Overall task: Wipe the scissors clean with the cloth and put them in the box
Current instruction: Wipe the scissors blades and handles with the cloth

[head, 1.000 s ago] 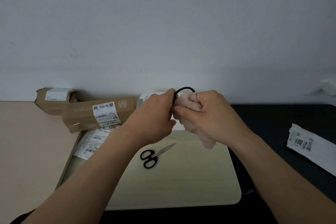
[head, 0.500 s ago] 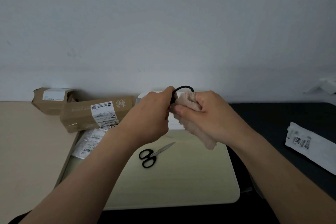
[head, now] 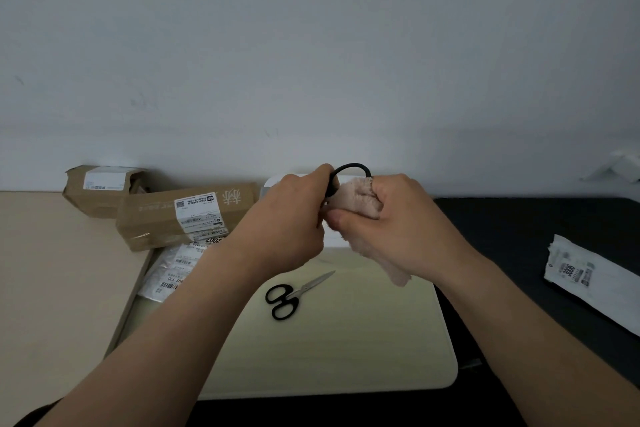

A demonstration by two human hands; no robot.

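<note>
The left hand (head: 291,218) grips black-handled scissors (head: 349,168), blades apparently lying toward 3 o'clock inside the fluffy pink cloth (head: 356,199) the right hand (head: 391,218) clutches.

Dim, flat, shadowless light; soft focus, wide-angle bending at the edges.

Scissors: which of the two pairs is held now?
The raised pair, only its black loop showing: left hand grips it, right hand holds cloth on it. The other pair lies on the mat.
</note>
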